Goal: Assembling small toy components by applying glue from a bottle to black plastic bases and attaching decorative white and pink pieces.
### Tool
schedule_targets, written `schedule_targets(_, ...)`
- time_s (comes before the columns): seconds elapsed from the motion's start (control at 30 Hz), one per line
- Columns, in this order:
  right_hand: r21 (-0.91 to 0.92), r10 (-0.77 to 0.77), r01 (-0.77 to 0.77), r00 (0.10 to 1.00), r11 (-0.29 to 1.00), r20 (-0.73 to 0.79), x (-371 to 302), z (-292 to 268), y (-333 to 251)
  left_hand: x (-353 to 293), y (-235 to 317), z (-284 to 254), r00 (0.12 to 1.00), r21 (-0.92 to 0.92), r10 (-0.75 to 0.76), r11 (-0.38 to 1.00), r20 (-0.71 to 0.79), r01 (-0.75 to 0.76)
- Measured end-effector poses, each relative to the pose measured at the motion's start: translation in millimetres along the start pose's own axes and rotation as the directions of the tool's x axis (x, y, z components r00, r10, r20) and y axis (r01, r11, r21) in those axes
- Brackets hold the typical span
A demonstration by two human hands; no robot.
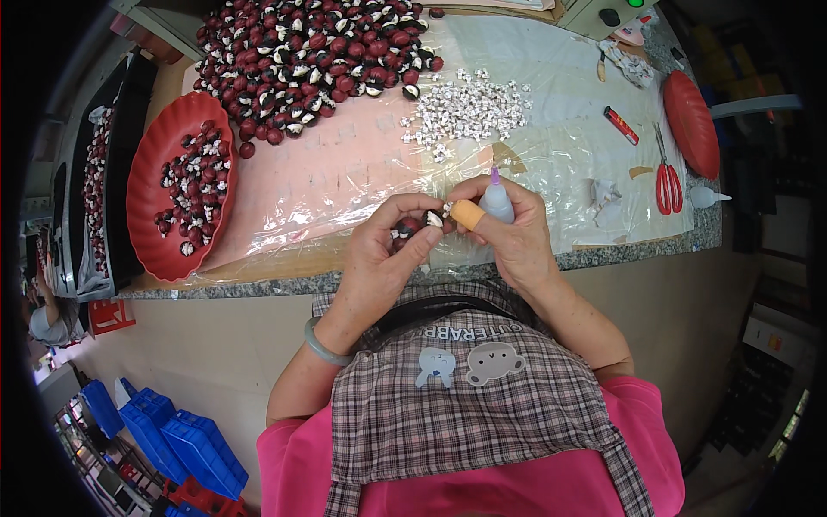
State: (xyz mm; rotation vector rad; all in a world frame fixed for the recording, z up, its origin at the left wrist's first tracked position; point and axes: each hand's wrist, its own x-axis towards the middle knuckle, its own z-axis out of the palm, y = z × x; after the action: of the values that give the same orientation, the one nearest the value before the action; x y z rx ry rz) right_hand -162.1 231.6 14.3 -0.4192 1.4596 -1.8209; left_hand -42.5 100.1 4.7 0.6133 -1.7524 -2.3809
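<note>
At the near edge of the table (327, 185), left hand (379, 258) closed, thumb and fingertips pinching a dark ball (436, 219) with a white patch; at least one more red ball (406, 230) tucked behind in the curled fingers. Right hand (517, 228) closed too, keeping a glue bottle (497, 203) nozzle-up while its thumb, in a tan finger cover (467, 214), meets the ball's right side. Small white piece (447, 208) seems to sit at that thumb's tip; fingers crowd the spot, so contact with the ball is hard to judge. Good practice, I reckon: hold the ball dead still, bring the piece in square, press lightly, keep the nozzle clear. Spare white pieces (469, 108) lie within easy reach beyond the hands.
</note>
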Motion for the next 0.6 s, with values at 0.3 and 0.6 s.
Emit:
schedule_targets(0.3,-0.109,-0.102,0.096,0.993,0.989,-0.053,-4,1,11,2,-8,6,0.992,0.122,0.1,0.988,-0.072,-0.091)
schedule_targets(0.6,-0.303,-0.234,0.194,0.967,0.933,-0.1,-9,5,15,0,-10,10,0.968,0.332,0.23,0.925,-0.106,-0.183)
